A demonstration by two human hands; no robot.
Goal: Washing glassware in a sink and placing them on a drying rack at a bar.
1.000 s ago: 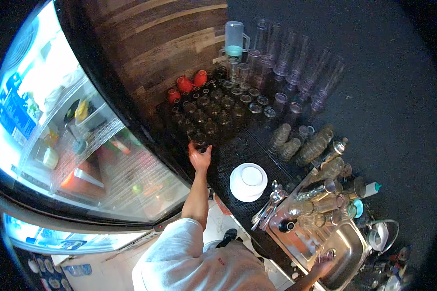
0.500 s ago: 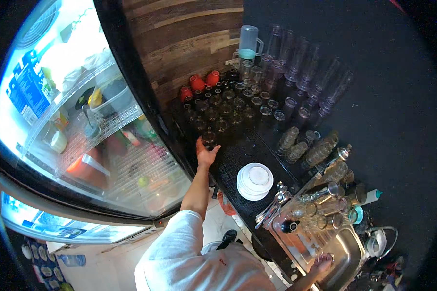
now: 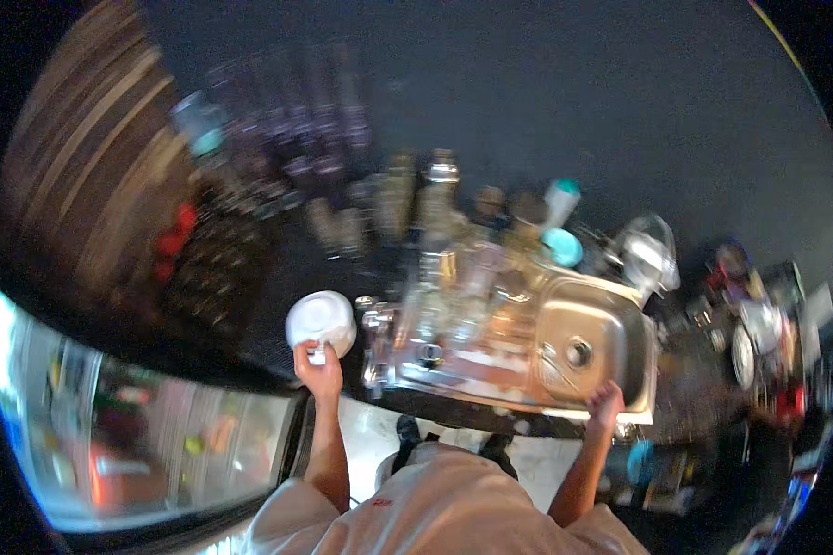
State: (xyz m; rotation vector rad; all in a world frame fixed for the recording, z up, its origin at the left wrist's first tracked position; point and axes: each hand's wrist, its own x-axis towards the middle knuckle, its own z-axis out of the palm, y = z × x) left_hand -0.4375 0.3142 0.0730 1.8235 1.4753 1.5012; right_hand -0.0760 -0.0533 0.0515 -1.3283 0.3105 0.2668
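Note:
My left hand point(image 3: 318, 372) is at the near edge of a stack of white plates point(image 3: 317, 313) on the black counter. Its thumb and fingers look apart, with a pale patch between them that seems to be the plates behind; blur hides whether they touch. At the front right corner of the steel sink point(image 3: 583, 319) is my right hand point(image 3: 605, 405), its fingers smeared by motion. Whether it holds anything does not show. Spoons and other cutlery point(image 3: 375, 338) lie right of the plates, beside a draining area with clear glasses point(image 3: 444, 287).
Dark glasses point(image 3: 217, 277) and red cups point(image 3: 176, 242) crowd the counter's left end. Tall clear glasses point(image 3: 315, 129) and a pitcher point(image 3: 200, 120) line the back. A teal-lidded container point(image 3: 562, 199) stands behind the sink. The glass-fronted fridge point(image 3: 167, 435) is at my lower left.
The view has swung right, so the sink now sits right of centre. My left hand has left a dark glass among the others and moved to the plates. My right hand stays by the sink.

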